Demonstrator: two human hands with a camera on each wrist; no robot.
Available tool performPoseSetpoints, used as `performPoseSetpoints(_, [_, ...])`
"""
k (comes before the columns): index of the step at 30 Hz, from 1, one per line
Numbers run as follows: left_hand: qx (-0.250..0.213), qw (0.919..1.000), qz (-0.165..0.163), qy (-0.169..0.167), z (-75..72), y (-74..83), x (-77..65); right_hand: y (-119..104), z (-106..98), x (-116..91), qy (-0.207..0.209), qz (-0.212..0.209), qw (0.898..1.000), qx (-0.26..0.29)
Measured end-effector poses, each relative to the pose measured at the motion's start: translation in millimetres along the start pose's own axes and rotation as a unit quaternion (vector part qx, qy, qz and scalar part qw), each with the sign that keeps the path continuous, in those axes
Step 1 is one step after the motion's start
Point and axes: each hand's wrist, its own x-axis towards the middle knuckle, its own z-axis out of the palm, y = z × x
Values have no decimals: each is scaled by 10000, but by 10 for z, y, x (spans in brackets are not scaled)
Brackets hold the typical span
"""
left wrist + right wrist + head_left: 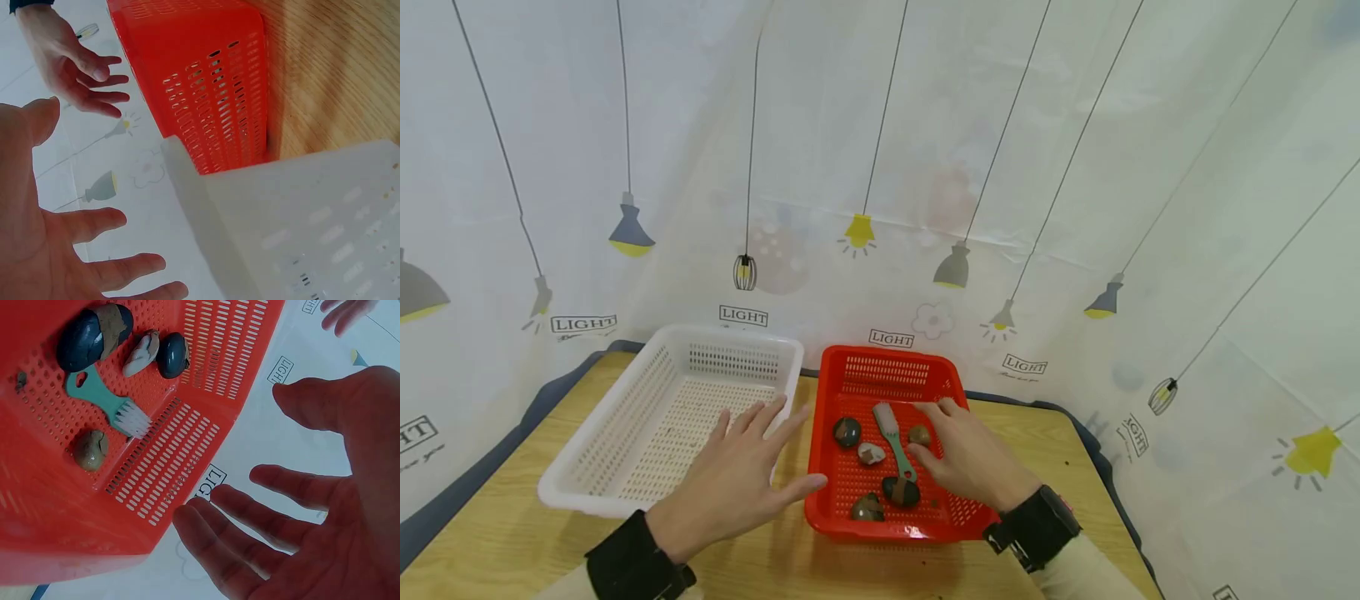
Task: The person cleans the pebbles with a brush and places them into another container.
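My left hand (733, 479) hovers with spread fingers over the near right side of the white plastic basket (587, 503), holding nothing. Above the right part of the red plastic basket (887, 531) is my right hand (973, 454), its fingers stretched out and nothing in them. Inside the red basket lies a green-handled brush (103, 397) with pale bristles. Around it are several stones: a large black one (78, 340) with a brown patch, a dark round one (847, 432), a whitish one (871, 453), a small brown one (90, 450) and a mottled one (867, 507) near the front.
Both baskets stand side by side on a wooden table (1037, 442), the white one on the left. Behind and around the table hangs a pale curtain (820, 108) printed with lamps. Small crumbs of dirt (22, 380) lie on the red basket's floor.
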Motion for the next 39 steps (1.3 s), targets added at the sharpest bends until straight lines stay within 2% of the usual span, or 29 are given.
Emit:
performPoseSetpoints(10, [128, 9998, 163, -21, 15, 87, 105, -40, 20, 146, -226, -91, 9996, 105])
performPoseSetpoints(15, [48, 9996, 216, -163, 24, 142, 158, -45, 47, 219, -319, -91, 9994, 65])
performPoseSetpoints(23, [72, 9988, 450, -196, 27, 266, 203, -49, 89, 330, -505, -218, 9984, 89])
performPoseSetpoints(31, [-58, 9975, 539, -454, 27, 393, 274, -43, 195, 495, -744, -268, 9965, 266])
performPoseSetpoints(39, [101, 9948, 769, -662, 78, 493, 340, -6, 318, 558, -942, -277, 9943, 427])
